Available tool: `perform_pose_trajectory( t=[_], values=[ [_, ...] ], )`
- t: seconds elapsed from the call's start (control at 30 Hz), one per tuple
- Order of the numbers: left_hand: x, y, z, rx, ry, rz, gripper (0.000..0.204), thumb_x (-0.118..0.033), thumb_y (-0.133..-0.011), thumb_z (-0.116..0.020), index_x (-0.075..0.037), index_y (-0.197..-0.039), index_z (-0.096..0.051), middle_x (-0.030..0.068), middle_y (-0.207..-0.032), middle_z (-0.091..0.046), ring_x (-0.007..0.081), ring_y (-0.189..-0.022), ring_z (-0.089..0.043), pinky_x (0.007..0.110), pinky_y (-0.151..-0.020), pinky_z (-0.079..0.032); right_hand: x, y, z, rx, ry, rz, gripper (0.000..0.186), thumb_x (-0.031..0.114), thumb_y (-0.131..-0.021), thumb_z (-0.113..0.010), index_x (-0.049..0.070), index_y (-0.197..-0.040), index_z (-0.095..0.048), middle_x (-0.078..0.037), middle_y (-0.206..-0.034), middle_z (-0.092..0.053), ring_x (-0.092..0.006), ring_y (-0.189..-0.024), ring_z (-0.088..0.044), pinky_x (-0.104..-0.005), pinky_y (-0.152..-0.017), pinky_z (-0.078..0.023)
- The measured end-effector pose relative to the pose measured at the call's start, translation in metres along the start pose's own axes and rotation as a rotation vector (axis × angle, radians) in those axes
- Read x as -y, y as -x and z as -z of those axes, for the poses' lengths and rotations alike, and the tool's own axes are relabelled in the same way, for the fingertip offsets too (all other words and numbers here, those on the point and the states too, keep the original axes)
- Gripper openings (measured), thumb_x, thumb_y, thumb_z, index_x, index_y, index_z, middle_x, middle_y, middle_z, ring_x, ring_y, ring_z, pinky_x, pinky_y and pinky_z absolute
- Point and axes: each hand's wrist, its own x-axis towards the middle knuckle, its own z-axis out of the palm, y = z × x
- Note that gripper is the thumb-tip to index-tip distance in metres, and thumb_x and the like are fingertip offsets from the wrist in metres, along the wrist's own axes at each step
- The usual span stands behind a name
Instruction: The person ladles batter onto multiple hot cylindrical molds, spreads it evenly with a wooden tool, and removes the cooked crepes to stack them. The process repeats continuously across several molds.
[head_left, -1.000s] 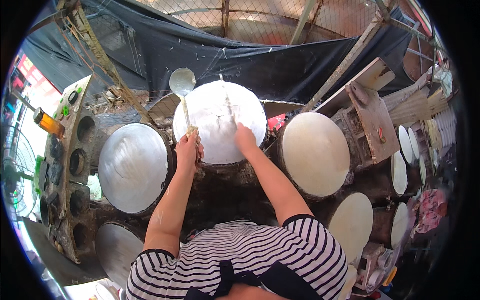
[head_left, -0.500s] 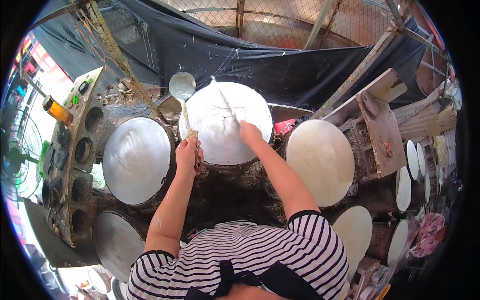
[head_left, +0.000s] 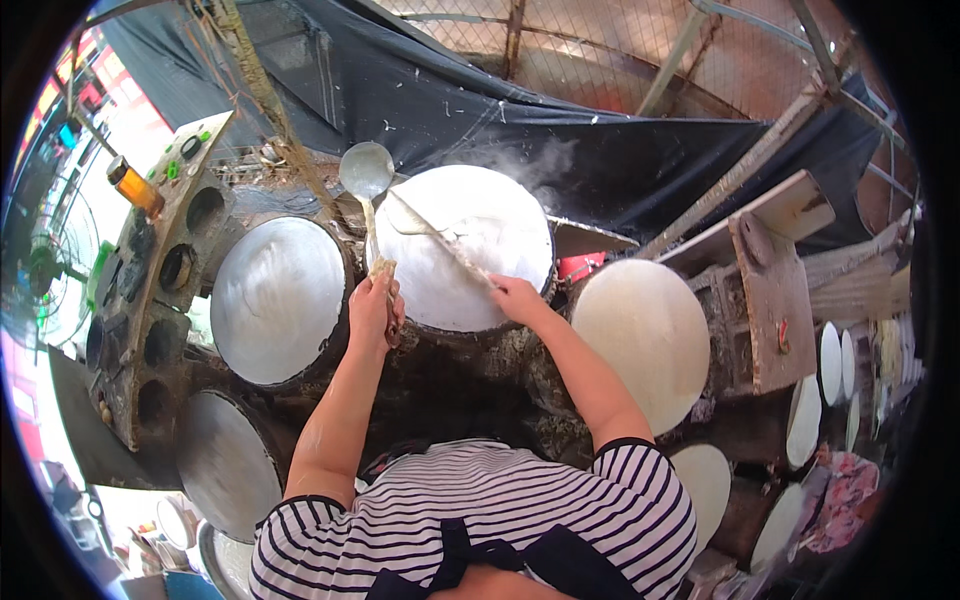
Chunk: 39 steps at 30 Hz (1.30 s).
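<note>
My left hand (head_left: 374, 308) is closed round the handle of a metal ladle (head_left: 367, 170), whose round bowl points away from me beside the left rim of the middle griddle. A batter-crusted stick (head_left: 440, 240) is gripped in my right hand (head_left: 520, 299), low over that griddle. The stick reaches up and left, its far end near the griddle's upper-left edge. Pale wet batter (head_left: 407, 216) lies under that end. The bright round griddle (head_left: 430, 295) has thin streaks on its surface, and steam rises behind it.
To the left sits a bare metal griddle (head_left: 275, 300), with another griddle (head_left: 228, 465) nearer me. A cream-coated griddle (head_left: 642, 340) is on the right. An amber bottle (head_left: 135, 187) stands on a far-left ledge. Black sheeting (head_left: 460, 125) hangs behind, and a slanting pole (head_left: 750, 165) rises at right.
The stick has swung left across the griddle, and my right hand has moved nearer and to the right. A batter patch shows at upper left, and steam has appeared. The view has shifted slightly.
</note>
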Motion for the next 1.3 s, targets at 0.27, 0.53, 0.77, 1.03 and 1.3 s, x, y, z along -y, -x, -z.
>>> perform_pose_trajectory(
  t=[0.27,0.53,0.77,1.03,1.3],
  values=[
    [0.003,0.016,0.008,-0.063,0.054,-0.042,0.019,-0.023,-0.092,-0.052,-0.005,-0.088,-0.047,0.0012,-0.070,-0.047,0.0092,-0.045,-0.045,0.024,-0.035,-0.037,0.000,-0.070,0.034,0.023,0.290,-0.050,0.035,0.023,-0.083,-0.050,0.016,-0.117,-0.058,-0.019,-0.100,-0.063,-0.0356,-0.091,-0.060,-0.0415,-0.080,-0.048],
    [-0.004,0.020,0.021,-0.067,0.084,-0.040,0.018,-0.022,-0.094,-0.049,-0.004,-0.092,-0.048,0.0019,-0.071,-0.047,0.0094,-0.045,-0.044,0.024,-0.035,-0.036,-0.038,-0.031,0.058,0.119,0.014,-0.048,0.033,0.024,-0.084,-0.051,0.018,-0.114,-0.062,-0.016,-0.093,-0.065,-0.0289,-0.085,-0.063,-0.0355,-0.077,-0.048],
    [-0.004,0.021,0.017,-0.084,0.110,-0.047,0.019,-0.022,-0.093,-0.050,-0.004,-0.089,-0.048,0.0022,-0.070,-0.047,0.0093,-0.045,-0.043,0.024,-0.034,-0.036,-0.008,-0.100,0.066,0.190,0.224,0.017,0.029,0.021,-0.084,-0.048,0.014,-0.108,-0.063,-0.014,-0.084,-0.065,-0.0263,-0.078,-0.061,-0.0349,-0.071,-0.048],
    [-0.007,0.032,0.035,-0.127,0.104,-0.087,0.018,-0.021,-0.093,-0.050,-0.005,-0.086,-0.047,0.0025,-0.069,-0.048,0.0098,-0.044,-0.044,0.024,-0.035,-0.037,-0.035,-0.093,0.098,0.340,-0.027,-0.058,0.035,0.017,-0.081,-0.056,0.006,-0.113,-0.062,0.001,-0.071,-0.059,-0.0060,-0.064,-0.049,-0.0245,-0.058,-0.042],
    [-0.006,0.060,0.034,-0.223,0.094,-0.109,0.019,-0.022,-0.093,-0.051,-0.006,-0.084,-0.048,0.0018,-0.069,-0.048,0.0094,-0.044,-0.044,0.024,-0.035,-0.036,0.000,-0.153,0.114,0.677,0.010,-0.129,0.039,0.015,-0.075,-0.056,0.012,-0.114,-0.064,0.000,-0.067,-0.058,-0.0081,-0.055,-0.047,-0.0244,-0.049,-0.038]
  ],
)
